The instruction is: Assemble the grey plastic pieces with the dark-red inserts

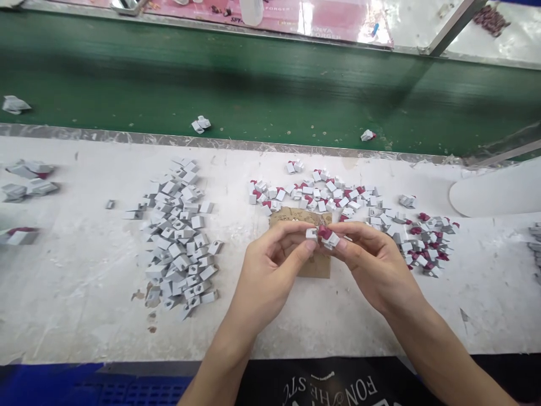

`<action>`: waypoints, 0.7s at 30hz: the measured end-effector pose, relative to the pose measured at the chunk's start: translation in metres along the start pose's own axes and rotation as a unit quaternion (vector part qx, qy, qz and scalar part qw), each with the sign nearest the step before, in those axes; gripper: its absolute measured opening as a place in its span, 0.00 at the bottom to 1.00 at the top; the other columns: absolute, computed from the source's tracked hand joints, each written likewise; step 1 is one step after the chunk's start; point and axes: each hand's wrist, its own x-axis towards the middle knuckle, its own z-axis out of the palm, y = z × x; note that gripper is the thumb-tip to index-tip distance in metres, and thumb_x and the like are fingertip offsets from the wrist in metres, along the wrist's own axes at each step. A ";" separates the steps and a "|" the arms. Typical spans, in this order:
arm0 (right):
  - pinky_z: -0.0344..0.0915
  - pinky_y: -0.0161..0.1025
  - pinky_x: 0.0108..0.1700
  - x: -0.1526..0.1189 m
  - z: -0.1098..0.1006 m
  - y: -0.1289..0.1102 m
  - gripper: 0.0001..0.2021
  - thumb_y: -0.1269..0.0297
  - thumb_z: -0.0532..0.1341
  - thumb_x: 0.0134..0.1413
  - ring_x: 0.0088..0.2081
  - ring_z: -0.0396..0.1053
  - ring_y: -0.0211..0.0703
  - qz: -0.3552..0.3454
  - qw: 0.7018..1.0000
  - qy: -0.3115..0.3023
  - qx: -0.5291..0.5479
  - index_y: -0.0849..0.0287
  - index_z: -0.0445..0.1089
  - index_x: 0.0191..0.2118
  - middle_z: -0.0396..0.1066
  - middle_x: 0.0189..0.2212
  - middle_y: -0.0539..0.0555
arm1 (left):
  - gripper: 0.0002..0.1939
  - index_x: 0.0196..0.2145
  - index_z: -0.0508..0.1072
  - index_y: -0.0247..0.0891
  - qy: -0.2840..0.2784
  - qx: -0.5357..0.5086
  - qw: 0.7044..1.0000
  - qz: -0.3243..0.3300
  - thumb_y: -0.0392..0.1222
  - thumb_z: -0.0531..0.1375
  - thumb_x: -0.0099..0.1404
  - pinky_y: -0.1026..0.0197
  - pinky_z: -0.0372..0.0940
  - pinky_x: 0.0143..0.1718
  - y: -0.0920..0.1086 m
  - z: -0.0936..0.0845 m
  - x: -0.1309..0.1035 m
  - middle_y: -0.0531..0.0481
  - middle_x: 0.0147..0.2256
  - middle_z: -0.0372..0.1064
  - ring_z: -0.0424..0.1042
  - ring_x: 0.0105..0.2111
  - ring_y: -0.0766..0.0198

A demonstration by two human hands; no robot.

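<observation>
Above a brown cardboard piece (pixel 315 267), my left hand (pixel 273 268) pinches a small grey block (pixel 311 233) between thumb and fingertips. Close beside it, my right hand (pixel 376 262) grips a grey and dark red part (pixel 328 237), its red end turned up and toward the left. A narrow gap separates the two pieces. Behind and to the right of the hands lie grey and red parts (pixel 426 245) in loose groups. A large pile of plain grey blocks (pixel 180 237) is on the left.
The white table (pixel 93 282) borders a green conveyor belt (pixel 270 84) carrying several small parts. More parts (pixel 36 186) sit at the table's far left. A white rounded object (pixel 494 192) stands at the right, near a metal frame post (pixel 454 28).
</observation>
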 end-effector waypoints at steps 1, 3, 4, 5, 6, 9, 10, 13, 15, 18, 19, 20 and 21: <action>0.87 0.56 0.58 0.000 0.000 0.000 0.09 0.49 0.80 0.65 0.50 0.89 0.54 0.000 1.000 0.001 -0.002 0.41 0.91 0.47 0.91 0.45 0.52 | 0.07 0.49 0.87 0.45 -0.001 0.000 1.000 0.000 0.45 0.70 0.75 0.51 0.86 0.51 -0.001 0.000 0.000 0.47 0.47 0.89 0.88 0.45 0.54; 0.87 0.53 0.56 0.000 -0.001 0.001 0.07 0.52 0.79 0.67 0.49 0.88 0.53 -0.004 1.000 0.002 -0.012 0.41 0.91 0.47 0.91 0.45 0.52 | 0.08 0.50 0.87 0.46 -0.005 0.001 1.000 -0.001 0.46 0.70 0.76 0.52 0.86 0.51 -0.002 -0.001 0.001 0.47 0.48 0.88 0.88 0.45 0.55; 0.87 0.52 0.55 -0.001 -0.001 0.001 0.06 0.54 0.78 0.68 0.49 0.88 0.52 -0.011 1.000 0.001 -0.025 0.41 0.91 0.48 0.90 0.45 0.52 | 0.08 0.50 0.87 0.46 -0.009 0.004 1.000 -0.003 0.46 0.70 0.76 0.52 0.86 0.51 -0.003 -0.002 0.001 0.47 0.48 0.88 0.88 0.45 0.55; 0.87 0.51 0.53 -0.002 -0.001 0.000 0.05 0.56 0.77 0.69 0.48 0.88 0.52 -0.022 0.999 0.000 -0.046 0.41 0.91 0.48 0.90 0.44 0.52 | 0.08 0.50 0.87 0.46 -0.014 0.010 1.000 -0.004 0.46 0.70 0.76 0.52 0.85 0.51 -0.004 -0.003 0.001 0.47 0.48 0.88 0.88 0.45 0.55; 0.87 0.49 0.50 -0.003 -0.002 -0.001 0.05 0.58 0.77 0.70 0.46 0.87 0.51 -0.038 0.997 -0.001 -0.073 0.41 0.92 0.48 0.89 0.43 0.53 | 0.08 0.50 0.87 0.47 -0.020 0.019 1.000 -0.005 0.46 0.70 0.76 0.52 0.85 0.51 -0.004 -0.004 0.001 0.47 0.48 0.88 0.87 0.45 0.55; 0.84 0.46 0.43 -0.006 -0.003 -0.006 0.09 0.63 0.73 0.72 0.42 0.84 0.49 -0.095 0.983 -0.012 -0.157 0.41 0.91 0.50 0.87 0.40 0.53 | 0.06 0.49 0.86 0.47 -0.044 0.059 0.997 0.003 0.44 0.69 0.77 0.51 0.83 0.50 -0.003 -0.008 0.002 0.47 0.48 0.87 0.87 0.46 0.54; 0.83 0.46 0.43 -0.007 -0.003 -0.008 0.10 0.64 0.73 0.73 0.42 0.83 0.49 -0.107 0.979 -0.021 -0.173 0.41 0.91 0.51 0.86 0.41 0.53 | 0.06 0.49 0.86 0.47 -0.058 0.074 0.996 0.009 0.43 0.68 0.78 0.52 0.82 0.50 -0.002 -0.010 0.002 0.48 0.48 0.87 0.87 0.46 0.54; 0.83 0.48 0.45 -0.004 -0.004 -0.014 0.11 0.65 0.71 0.74 0.43 0.82 0.49 -0.108 0.976 -0.051 -0.184 0.41 0.90 0.52 0.85 0.41 0.53 | 0.06 0.48 0.84 0.48 -0.085 0.121 0.989 0.032 0.43 0.66 0.80 0.52 0.81 0.46 0.005 -0.013 0.003 0.48 0.47 0.86 0.86 0.46 0.53; 0.84 0.49 0.47 0.005 -0.007 -0.020 0.10 0.63 0.70 0.75 0.44 0.84 0.49 -0.087 0.978 -0.080 -0.172 0.42 0.90 0.52 0.85 0.41 0.53 | 0.05 0.48 0.83 0.48 -0.082 0.153 0.984 0.050 0.43 0.64 0.80 0.53 0.80 0.44 0.013 -0.014 0.007 0.48 0.45 0.85 0.86 0.44 0.54; 0.86 0.51 0.50 0.035 -0.015 -0.034 0.10 0.57 0.71 0.76 0.48 0.87 0.52 -0.060 0.970 -0.145 -0.188 0.45 0.89 0.54 0.88 0.47 0.54 | 0.06 0.48 0.81 0.48 -0.074 0.206 0.973 0.072 0.44 0.63 0.80 0.54 0.77 0.38 0.027 -0.015 0.022 0.49 0.40 0.84 0.84 0.39 0.55; 0.86 0.51 0.51 0.050 -0.020 -0.039 0.11 0.56 0.71 0.75 0.48 0.87 0.53 -0.066 0.961 -0.136 -0.230 0.46 0.89 0.56 0.88 0.49 0.55 | 0.06 0.48 0.81 0.48 -0.064 0.224 0.969 0.079 0.44 0.62 0.79 0.54 0.76 0.37 0.032 -0.014 0.031 0.50 0.39 0.83 0.82 0.37 0.55; 0.85 0.52 0.51 0.069 -0.024 -0.044 0.12 0.57 0.71 0.74 0.48 0.86 0.54 -0.081 0.949 -0.104 -0.287 0.47 0.88 0.57 0.88 0.51 0.56 | 0.06 0.48 0.81 0.47 -0.044 0.243 0.965 0.088 0.44 0.63 0.78 0.54 0.75 0.36 0.036 -0.014 0.043 0.50 0.38 0.82 0.81 0.36 0.55; 0.85 0.53 0.51 0.090 -0.028 -0.049 0.14 0.59 0.71 0.73 0.48 0.86 0.54 -0.102 0.930 -0.049 -0.351 0.49 0.87 0.59 0.87 0.52 0.57 | 0.06 0.47 0.81 0.46 -0.016 0.262 0.960 0.097 0.42 0.63 0.77 0.54 0.74 0.36 0.040 -0.013 0.056 0.50 0.37 0.82 0.80 0.36 0.55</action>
